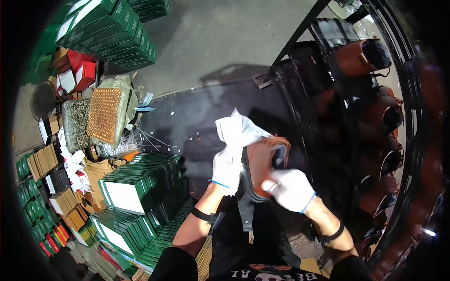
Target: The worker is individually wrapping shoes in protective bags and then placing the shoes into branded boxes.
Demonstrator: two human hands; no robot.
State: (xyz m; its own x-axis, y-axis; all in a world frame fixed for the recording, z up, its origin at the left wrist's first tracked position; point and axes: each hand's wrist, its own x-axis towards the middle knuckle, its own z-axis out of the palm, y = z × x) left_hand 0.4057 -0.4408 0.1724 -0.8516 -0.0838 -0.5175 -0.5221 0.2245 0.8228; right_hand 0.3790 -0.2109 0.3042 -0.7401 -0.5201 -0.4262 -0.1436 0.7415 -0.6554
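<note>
A brown leather boot with a dark sole is tilted in front of me, between my two hands. My left hand, in a white glove, is closed at the sole side. A thin white sheet, paper or cloth, rises from this hand and drapes against the boot's upper end. I cannot make out all of the left fingers. On the other side, my white-gloved right hand grips the boot near its dark opening, thumb pressed on the leather.
Black metal rack with several brown boots stands at right. Stacked green boxes fill the lower left, more green boxes the upper left. A beaded seat cushion lies at left. Scraps litter the dark mat.
</note>
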